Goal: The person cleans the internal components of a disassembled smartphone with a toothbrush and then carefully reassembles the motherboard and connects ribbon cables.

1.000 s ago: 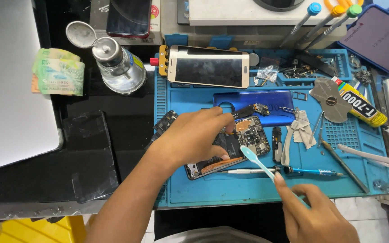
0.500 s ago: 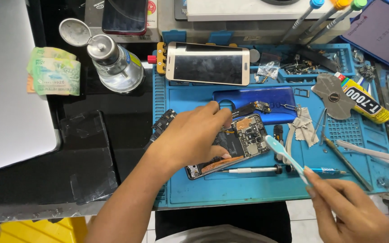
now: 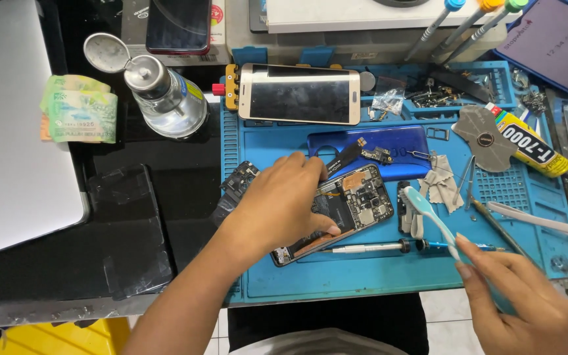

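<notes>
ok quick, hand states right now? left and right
Left hand: palm down, pressing on the opened phone on the blue repair mat; no closed grasp visible.
Right hand: closed on a light blue toothbrush, bristle end over the mat.

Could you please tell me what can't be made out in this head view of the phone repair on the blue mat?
- Opened phone: its left half is hidden under the left hand.
- Right hand: cut off by the bottom edge; the grip on the light blue brush handle is partly hidden by the fingers.
- Small parts in the mat's top tray: too small to identify.
- Laptop: cut off by the left edge.
</notes>
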